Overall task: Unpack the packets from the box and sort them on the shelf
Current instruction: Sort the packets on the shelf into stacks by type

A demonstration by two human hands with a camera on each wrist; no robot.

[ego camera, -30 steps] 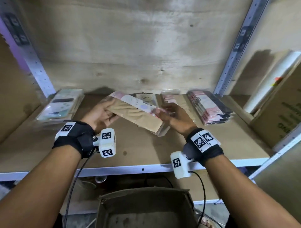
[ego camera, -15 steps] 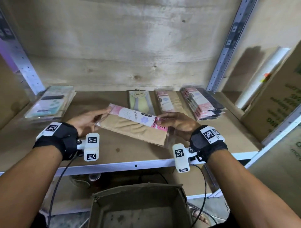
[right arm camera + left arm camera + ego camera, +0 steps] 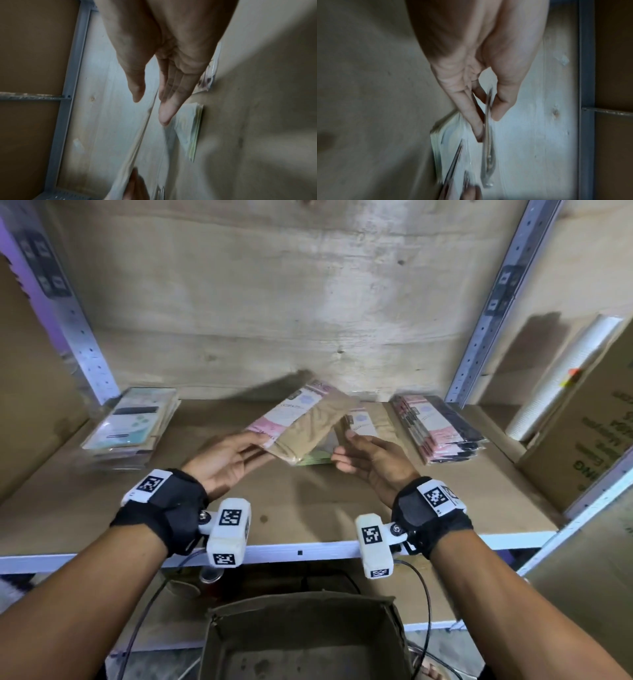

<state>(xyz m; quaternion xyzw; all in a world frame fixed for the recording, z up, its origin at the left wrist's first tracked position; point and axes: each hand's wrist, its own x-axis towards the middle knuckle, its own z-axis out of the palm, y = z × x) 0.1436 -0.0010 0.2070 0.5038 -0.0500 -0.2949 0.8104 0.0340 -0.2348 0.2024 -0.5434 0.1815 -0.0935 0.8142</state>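
My left hand (image 3: 255, 445) pinches the near end of a beige packet with a pink label (image 3: 303, 422), held tilted over the middle of the shelf (image 3: 102, 508). The left wrist view shows my thumb and fingers (image 3: 496, 108) clamped on the packet's thin edge (image 3: 488, 155). Just right of the packet, my right hand (image 3: 342, 448) is open with relaxed fingers and holds nothing. In the right wrist view the packet edge (image 3: 137, 148) runs past my straight fingers (image 3: 166, 115). The open cardboard box (image 3: 305, 638) stands below the shelf.
A pile of teal packets (image 3: 133, 426) lies at the shelf's left. A beige packet (image 3: 373, 422) and a green one (image 3: 315, 458) lie under my hands. A pink and dark pile (image 3: 438, 429) sits right. A large carton (image 3: 589, 433) and a white roll (image 3: 561, 378) stand beyond the upright.
The packet has swung from lying crosswise to pointing toward the back wall. My right hand has let go of it and opened. My left hand still holds it.
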